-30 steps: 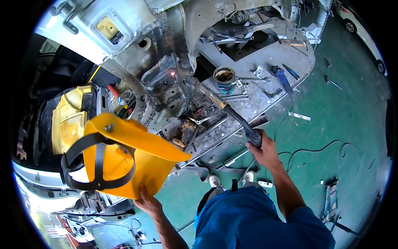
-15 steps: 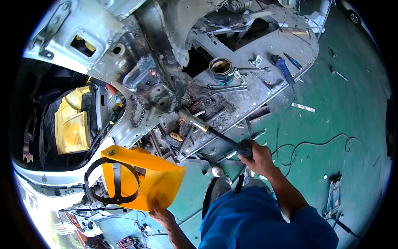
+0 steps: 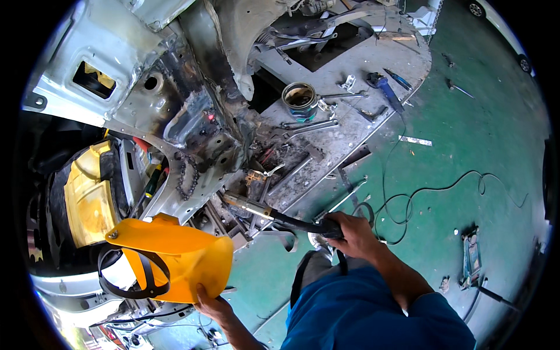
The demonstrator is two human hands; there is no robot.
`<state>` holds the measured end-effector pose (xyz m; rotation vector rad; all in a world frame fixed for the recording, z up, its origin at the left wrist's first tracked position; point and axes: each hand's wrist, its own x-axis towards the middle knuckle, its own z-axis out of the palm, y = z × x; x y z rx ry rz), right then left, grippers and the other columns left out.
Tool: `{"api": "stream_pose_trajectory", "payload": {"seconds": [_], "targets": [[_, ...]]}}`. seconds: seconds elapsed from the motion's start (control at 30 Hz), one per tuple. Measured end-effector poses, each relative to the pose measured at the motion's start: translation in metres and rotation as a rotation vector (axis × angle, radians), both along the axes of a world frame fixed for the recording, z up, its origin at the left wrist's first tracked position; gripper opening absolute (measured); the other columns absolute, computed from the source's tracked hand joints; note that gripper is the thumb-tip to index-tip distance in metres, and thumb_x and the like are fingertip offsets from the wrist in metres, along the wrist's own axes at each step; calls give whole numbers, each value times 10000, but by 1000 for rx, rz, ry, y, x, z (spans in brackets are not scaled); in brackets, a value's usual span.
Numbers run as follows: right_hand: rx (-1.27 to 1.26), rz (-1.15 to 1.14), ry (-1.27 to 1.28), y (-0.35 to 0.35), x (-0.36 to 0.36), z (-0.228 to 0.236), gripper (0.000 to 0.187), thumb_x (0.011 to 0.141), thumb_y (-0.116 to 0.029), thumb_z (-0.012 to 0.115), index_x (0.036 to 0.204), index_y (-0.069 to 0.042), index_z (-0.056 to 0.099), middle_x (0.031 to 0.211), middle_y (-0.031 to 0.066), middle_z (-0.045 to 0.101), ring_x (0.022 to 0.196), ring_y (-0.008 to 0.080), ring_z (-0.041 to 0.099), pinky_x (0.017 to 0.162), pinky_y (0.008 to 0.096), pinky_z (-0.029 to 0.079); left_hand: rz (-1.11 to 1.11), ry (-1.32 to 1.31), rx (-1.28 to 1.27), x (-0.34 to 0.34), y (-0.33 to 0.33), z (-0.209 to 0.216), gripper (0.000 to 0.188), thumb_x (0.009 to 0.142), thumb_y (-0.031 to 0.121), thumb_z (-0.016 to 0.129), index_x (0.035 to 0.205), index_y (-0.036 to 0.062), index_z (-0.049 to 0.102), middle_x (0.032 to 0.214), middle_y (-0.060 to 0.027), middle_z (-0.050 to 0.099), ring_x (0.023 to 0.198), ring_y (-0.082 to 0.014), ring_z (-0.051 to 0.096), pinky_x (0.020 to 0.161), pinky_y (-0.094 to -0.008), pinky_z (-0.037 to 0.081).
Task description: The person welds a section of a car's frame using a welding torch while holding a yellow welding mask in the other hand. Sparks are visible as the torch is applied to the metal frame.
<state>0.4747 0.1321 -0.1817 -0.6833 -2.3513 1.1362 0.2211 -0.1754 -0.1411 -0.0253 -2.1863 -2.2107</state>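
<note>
Near scorched sheet metal point(image 3: 189, 119), smooth curved yellow mask point(image 3: 189, 259), black-handled torch point(image 3: 279, 217)

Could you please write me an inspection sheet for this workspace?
Surface: grey platform, dusty, with scattered debris.
Things in hand: yellow mask and black-handled torch.
Clutter: open can, wrenches and blue power tool on the platform.
Hands: left hand grips the mask's edge; right hand grips the torch's handle end.
Cables: a dark cable curls loosely across the floor.
Surroundings: bare-metal vehicle body with a small reddish spot, cause unclear; white car at upper right.
</note>
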Motion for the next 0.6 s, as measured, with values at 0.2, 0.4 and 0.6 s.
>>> {"api": "stream_pose_trajectory", "payload": {"seconds": [0.2,0.4,0.6], "targets": [[8,36,34,3,-5,14,471,804,-204,779,1204,-81,560,1009,124,668,849,338,694,705,414,558,67,-48,84,-25,5,-12,472,933,197,602,1322,-60,528,1262,-186,597,1114,-299,608,961,-394,498],[2,125,20,43,16,4,471,813,-228,776,1203,-84,554,986,130,670,849,335,695,693,420,560,68,94,-183,0,2,-38,413,942,194,596,1241,-90,574,1195,-180,634,1058,-285,636,914,-378,522],[-80,254,31,112,66,-27,465,825,-251,777,1197,-71,563,971,156,684,845,377,688,693,447,545,246,27,-33,94,78,-20,342,958,192,537,1123,-97,618,1058,-153,652,952,-253,653,811,-348,537]]}}
